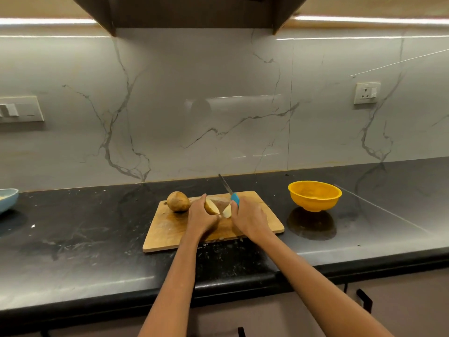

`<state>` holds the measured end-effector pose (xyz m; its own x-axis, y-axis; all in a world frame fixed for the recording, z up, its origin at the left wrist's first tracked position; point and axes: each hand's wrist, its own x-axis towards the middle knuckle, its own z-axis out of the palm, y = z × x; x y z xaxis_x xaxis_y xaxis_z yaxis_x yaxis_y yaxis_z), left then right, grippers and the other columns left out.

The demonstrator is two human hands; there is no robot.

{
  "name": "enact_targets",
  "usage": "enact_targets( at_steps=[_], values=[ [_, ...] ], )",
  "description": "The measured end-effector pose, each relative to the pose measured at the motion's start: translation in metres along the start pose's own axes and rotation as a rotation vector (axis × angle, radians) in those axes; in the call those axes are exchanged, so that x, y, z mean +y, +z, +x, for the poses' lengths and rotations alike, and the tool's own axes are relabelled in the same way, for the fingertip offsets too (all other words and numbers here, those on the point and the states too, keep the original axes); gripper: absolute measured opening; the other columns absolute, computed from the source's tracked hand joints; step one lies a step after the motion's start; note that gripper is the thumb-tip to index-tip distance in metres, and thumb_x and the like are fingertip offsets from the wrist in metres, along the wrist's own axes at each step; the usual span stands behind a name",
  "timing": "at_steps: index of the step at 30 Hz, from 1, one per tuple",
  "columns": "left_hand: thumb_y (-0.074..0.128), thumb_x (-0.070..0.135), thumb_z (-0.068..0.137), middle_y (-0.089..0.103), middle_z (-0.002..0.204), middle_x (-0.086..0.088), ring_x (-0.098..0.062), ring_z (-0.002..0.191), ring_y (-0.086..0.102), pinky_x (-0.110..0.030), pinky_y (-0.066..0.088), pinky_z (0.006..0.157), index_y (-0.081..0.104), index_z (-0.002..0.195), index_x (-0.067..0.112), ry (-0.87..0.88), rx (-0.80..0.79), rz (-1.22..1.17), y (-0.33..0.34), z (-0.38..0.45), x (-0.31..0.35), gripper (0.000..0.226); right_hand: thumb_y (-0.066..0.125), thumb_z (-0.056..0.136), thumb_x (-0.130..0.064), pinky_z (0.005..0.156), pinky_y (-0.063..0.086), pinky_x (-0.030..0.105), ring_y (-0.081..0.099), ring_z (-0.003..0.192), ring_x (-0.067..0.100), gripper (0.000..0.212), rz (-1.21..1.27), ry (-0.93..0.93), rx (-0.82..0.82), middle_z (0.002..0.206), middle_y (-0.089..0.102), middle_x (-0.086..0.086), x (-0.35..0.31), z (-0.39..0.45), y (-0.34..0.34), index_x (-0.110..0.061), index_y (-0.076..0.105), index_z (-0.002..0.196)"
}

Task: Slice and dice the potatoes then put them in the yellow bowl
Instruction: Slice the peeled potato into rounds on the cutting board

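A wooden cutting board (170, 229) lies on the black counter. A whole brown potato (178, 201) sits at its far left corner. My left hand (202, 216) grips one half of a cut potato (211, 207), its pale cut face turned right. A second potato piece (226, 211) lies just right of it, against my right hand (250, 218). That hand holds a knife by its blue handle (235, 198), the blade (225, 184) pointing up and away over the board's far edge. The yellow bowl (314, 195) stands on the counter to the right of the board.
A light blue dish (8, 199) with something pale in it sits at the far left of the counter. The marble backsplash carries a switch panel (20, 109) on the left and a socket (366, 92) on the right. Cabinet handles (364, 299) show below the counter edge.
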<state>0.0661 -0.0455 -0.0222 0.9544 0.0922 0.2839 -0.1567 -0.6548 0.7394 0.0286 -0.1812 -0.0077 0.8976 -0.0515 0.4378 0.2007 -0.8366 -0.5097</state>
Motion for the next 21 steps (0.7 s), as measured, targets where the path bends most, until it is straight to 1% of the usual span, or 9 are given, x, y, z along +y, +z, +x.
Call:
enact_targets(
  at_steps=[2,5,8,10,12,14,16,19,21],
  values=[
    [0.075,0.027,0.076,0.031,0.149,-0.01,-0.025,0.136,0.03,-0.039,0.03,0.112,0.024,0.146,0.015,0.007,0.002,0.105,0.003,0.006,-0.002,0.087,0.035,0.102,-0.037,0.06,0.041,0.021,0.05,0.064,0.008,0.033,0.053,-0.021,0.068,0.083,0.056,0.0,-0.002,0.01,0.006,-0.01,0.053,0.11],
    [0.073,0.029,0.078,0.029,0.148,-0.009,-0.025,0.137,0.026,-0.04,0.027,0.112,0.026,0.145,0.017,0.023,0.017,0.2,0.006,0.012,-0.002,0.083,0.037,0.101,-0.038,0.059,0.044,0.021,0.049,0.06,0.008,0.031,0.118,-0.034,0.127,0.078,0.055,0.0,-0.003,0.023,0.02,-0.011,0.051,0.107],
    [0.072,0.033,0.077,0.032,0.141,-0.008,-0.024,0.131,0.032,-0.039,0.031,0.108,0.031,0.141,0.021,0.05,0.052,0.209,0.01,0.014,0.0,0.077,0.038,0.101,-0.037,0.058,0.042,0.019,0.048,0.06,0.007,0.031,0.186,-0.018,0.142,0.076,0.054,-0.001,-0.002,0.032,0.029,-0.01,0.051,0.107],
    [0.068,0.039,0.079,0.035,0.136,-0.008,-0.023,0.125,0.037,-0.037,0.035,0.104,0.036,0.137,0.022,0.073,0.078,0.219,0.012,0.015,-0.001,0.068,0.037,0.102,-0.036,0.056,0.04,0.016,0.048,0.06,0.007,0.031,0.24,0.016,0.16,0.075,0.053,0.0,-0.001,0.037,0.029,-0.009,0.05,0.108],
    [0.063,0.043,0.083,0.04,0.132,-0.007,-0.021,0.12,0.043,-0.034,0.039,0.101,0.043,0.132,0.021,0.105,0.08,0.218,0.013,0.016,-0.001,0.057,0.036,0.102,-0.037,0.057,0.042,0.016,0.049,0.061,0.008,0.034,0.283,0.045,0.173,0.075,0.054,0.001,0.001,0.04,0.029,-0.007,0.051,0.107],
    [0.058,0.041,0.087,0.045,0.129,-0.006,-0.02,0.116,0.046,-0.033,0.04,0.099,0.047,0.128,0.018,0.131,0.057,0.163,0.012,0.015,0.0,0.048,0.036,0.101,-0.037,0.058,0.042,0.016,0.049,0.06,0.009,0.034,0.309,0.054,0.171,0.075,0.054,0.002,0.002,0.039,0.03,-0.007,0.052,0.106],
    [0.056,0.038,0.089,0.052,0.125,-0.005,-0.018,0.112,0.05,-0.034,0.043,0.098,0.049,0.125,0.018,0.141,0.041,0.058,0.011,0.013,0.0,0.041,0.036,0.102,-0.036,0.055,0.039,0.014,0.048,0.059,0.008,0.033,0.318,0.047,0.166,0.074,0.052,0.002,0.004,0.037,0.028,-0.007,0.052,0.103],
    [0.054,0.034,0.091,0.057,0.12,-0.005,-0.017,0.105,0.055,-0.036,0.048,0.096,0.049,0.124,0.017,0.114,0.012,-0.073,0.004,0.005,0.001,0.037,0.037,0.102,-0.034,0.053,0.036,0.012,0.045,0.059,0.008,0.032,0.352,0.036,0.169,0.073,0.05,0.001,0.004,0.03,0.022,-0.006,0.052,0.101],
    [0.055,0.031,0.091,0.057,0.119,-0.004,-0.015,0.104,0.053,-0.032,0.047,0.094,0.05,0.124,0.017,0.106,0.003,-0.113,-0.002,0.0,-0.002,0.037,0.037,0.102,-0.032,0.052,0.035,0.013,0.043,0.059,0.008,0.032,0.373,0.033,0.158,0.07,0.046,-0.002,0.002,0.024,0.019,-0.005,0.054,0.1]
  ],
)
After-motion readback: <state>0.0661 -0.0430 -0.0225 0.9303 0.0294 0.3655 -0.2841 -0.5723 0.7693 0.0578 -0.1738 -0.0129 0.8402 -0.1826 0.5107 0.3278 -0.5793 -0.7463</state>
